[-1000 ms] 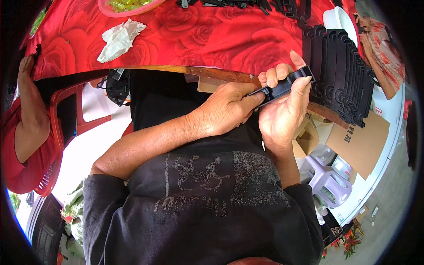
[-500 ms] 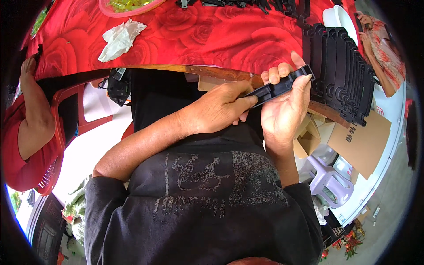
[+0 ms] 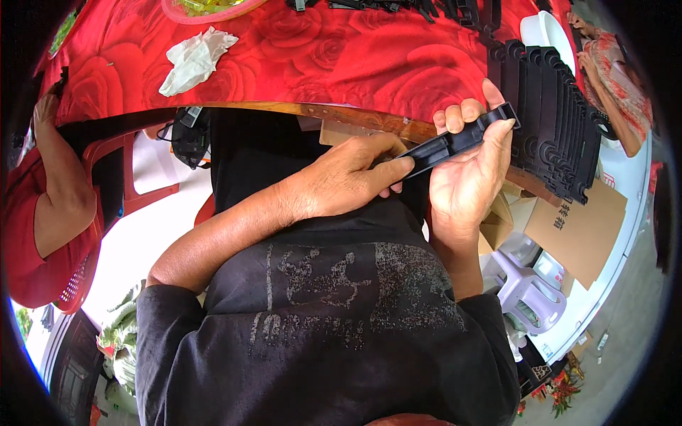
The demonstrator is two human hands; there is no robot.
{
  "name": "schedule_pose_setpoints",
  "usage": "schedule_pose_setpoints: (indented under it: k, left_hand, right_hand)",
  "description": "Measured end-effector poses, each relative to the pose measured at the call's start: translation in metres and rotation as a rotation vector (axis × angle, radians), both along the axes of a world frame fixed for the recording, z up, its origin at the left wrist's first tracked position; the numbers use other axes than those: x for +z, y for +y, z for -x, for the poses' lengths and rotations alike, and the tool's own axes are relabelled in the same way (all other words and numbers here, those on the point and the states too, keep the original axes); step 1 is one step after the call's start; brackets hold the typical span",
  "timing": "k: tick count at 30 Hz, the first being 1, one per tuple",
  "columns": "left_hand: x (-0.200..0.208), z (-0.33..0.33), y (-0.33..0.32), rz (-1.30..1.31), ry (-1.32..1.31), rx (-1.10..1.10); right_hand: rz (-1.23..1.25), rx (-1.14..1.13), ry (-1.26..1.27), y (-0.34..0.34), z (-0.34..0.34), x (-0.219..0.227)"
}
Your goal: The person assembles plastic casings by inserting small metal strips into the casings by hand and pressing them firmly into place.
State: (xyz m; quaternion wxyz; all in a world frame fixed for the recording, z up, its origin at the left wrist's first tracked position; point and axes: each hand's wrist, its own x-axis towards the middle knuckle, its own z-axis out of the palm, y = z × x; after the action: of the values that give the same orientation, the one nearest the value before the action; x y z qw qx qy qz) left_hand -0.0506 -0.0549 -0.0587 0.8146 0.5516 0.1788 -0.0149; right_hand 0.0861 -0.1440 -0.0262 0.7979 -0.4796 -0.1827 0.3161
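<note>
A long black plastic part with a channel along it is held aslant in front of my body, just off the table's near edge. My right hand grips its upper end, fingers behind and thumb along the front. Round the lower end close the fingers and thumb of my left hand, which hide that end. Beside my right hand, similar black plastic parts stand in a tight row at the table's right edge.
A red rose-patterned cloth covers the table. On it are a crumpled white tissue, a pink-rimmed bowl of yellow pieces and a white tub. A cardboard box and lilac stool stand right. People sit at both sides.
Both hands still hold the black plastic part. My right hand and the part's upper end have shifted slightly to the right; my left hand has barely moved.
</note>
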Motion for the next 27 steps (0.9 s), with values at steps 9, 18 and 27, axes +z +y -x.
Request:
schedule_pose_setpoints:
  k: [9,18,27]
  left_hand:
    - [0.008,-0.006,0.000,-0.086,0.095,-0.035]
    - [0.002,-0.009,-0.002,-0.114,0.068,-0.032]
    - [0.000,-0.013,-0.001,0.002,0.029,-0.065]
  right_hand:
    - [0.019,-0.021,0.007,0.002,0.000,-0.001]
    - [-0.001,0.001,0.079,0.001,-0.002,-0.005]
    - [-0.039,0.033,0.072,0.003,-0.003,-0.004]
